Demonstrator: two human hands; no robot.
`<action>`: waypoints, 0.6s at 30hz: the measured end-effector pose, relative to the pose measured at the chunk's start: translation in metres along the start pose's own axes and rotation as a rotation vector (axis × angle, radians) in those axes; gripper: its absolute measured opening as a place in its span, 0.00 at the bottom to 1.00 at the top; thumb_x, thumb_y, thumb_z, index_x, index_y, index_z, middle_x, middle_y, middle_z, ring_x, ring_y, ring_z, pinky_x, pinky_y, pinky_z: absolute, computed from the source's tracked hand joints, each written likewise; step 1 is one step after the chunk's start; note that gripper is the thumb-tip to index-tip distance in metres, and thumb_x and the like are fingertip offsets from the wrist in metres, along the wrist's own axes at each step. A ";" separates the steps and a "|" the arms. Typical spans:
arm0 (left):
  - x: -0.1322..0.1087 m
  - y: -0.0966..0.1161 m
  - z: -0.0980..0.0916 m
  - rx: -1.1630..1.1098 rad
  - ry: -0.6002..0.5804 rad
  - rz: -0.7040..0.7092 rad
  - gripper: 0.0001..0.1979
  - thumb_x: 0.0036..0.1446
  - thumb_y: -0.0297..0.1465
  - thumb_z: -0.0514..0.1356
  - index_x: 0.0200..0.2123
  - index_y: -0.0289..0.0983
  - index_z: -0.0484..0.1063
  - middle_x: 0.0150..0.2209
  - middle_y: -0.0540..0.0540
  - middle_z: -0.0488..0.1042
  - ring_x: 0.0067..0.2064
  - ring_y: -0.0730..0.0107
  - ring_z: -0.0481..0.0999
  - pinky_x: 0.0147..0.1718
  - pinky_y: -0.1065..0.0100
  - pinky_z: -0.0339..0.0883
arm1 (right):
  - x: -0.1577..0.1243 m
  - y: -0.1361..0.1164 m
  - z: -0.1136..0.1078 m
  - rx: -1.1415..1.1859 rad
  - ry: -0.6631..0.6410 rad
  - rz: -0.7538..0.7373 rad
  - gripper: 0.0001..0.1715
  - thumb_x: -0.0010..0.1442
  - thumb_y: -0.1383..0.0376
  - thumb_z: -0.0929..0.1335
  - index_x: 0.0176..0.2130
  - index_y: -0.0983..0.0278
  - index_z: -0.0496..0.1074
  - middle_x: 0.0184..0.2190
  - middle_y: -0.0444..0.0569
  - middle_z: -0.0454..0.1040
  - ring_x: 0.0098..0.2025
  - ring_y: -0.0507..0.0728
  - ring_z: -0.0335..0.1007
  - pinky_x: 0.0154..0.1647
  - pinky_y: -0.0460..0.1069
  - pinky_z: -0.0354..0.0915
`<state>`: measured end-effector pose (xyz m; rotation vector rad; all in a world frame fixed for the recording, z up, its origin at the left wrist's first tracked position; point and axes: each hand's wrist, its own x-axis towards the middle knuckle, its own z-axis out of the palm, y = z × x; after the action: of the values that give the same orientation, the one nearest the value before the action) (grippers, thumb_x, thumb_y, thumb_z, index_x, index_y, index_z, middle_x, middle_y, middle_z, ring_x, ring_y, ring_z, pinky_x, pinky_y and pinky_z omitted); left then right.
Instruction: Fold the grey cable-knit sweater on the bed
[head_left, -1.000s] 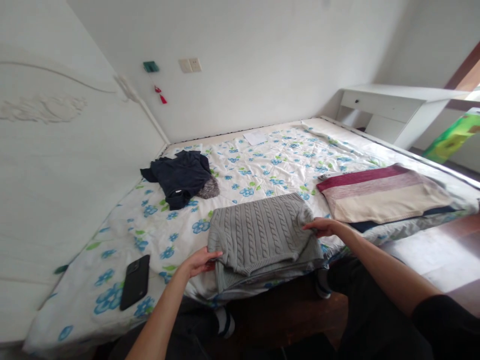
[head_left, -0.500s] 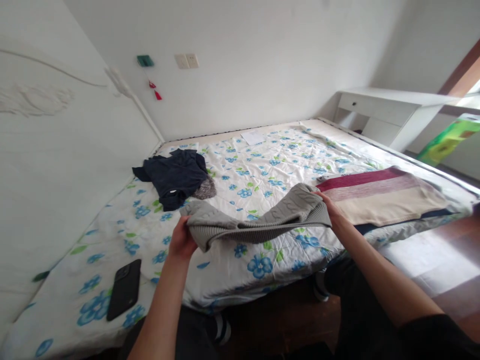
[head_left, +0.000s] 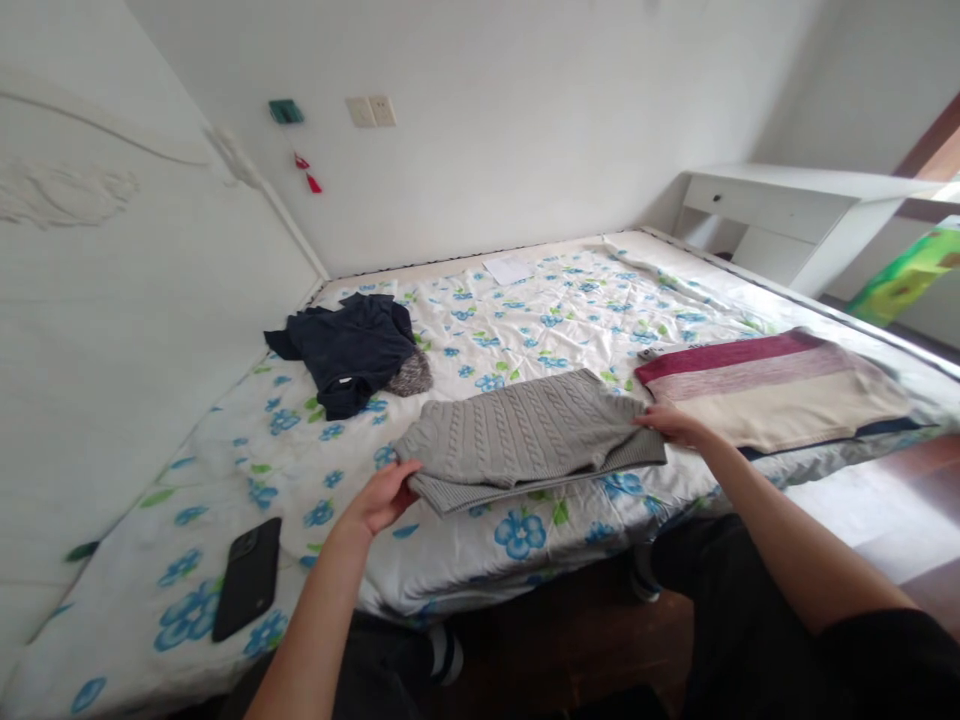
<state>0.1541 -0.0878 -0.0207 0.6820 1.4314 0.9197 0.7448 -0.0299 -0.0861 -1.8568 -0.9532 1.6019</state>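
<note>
A grey cable-knit sweater, folded over on itself, lies near the front edge of the bed, its ribbed hem toward me. My left hand pinches its left front corner between thumb and fingers. At the right end, my right hand grips the other side with closed fingers. Just right of that hand lies a folded striped sweater in maroon, pink and cream, with dark blue cloth showing beneath its front edge.
Dark navy clothing lies at the back left, over a speckled brown-grey knit. A black phone rests at the left front. A white paper sits near the wall. Behind the flowered bed sheet stands a white desk.
The grey sweater was held up and sagging between both hands; now it lies flatter on the bed with its cable pattern showing. Both hands still hold its ends.
</note>
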 end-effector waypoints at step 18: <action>0.026 -0.028 -0.012 0.640 0.135 0.215 0.46 0.33 0.35 0.84 0.59 0.40 0.78 0.71 0.24 0.78 0.83 0.29 0.60 0.72 0.52 0.68 | 0.014 0.015 0.005 -0.601 0.296 -0.071 0.36 0.54 0.52 0.87 0.55 0.62 0.82 0.59 0.68 0.84 0.66 0.81 0.78 0.53 0.60 0.81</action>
<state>0.1432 -0.0815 -0.0593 1.2855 1.8166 0.6687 0.7437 -0.0286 -0.1076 -2.3303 -1.4458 1.0136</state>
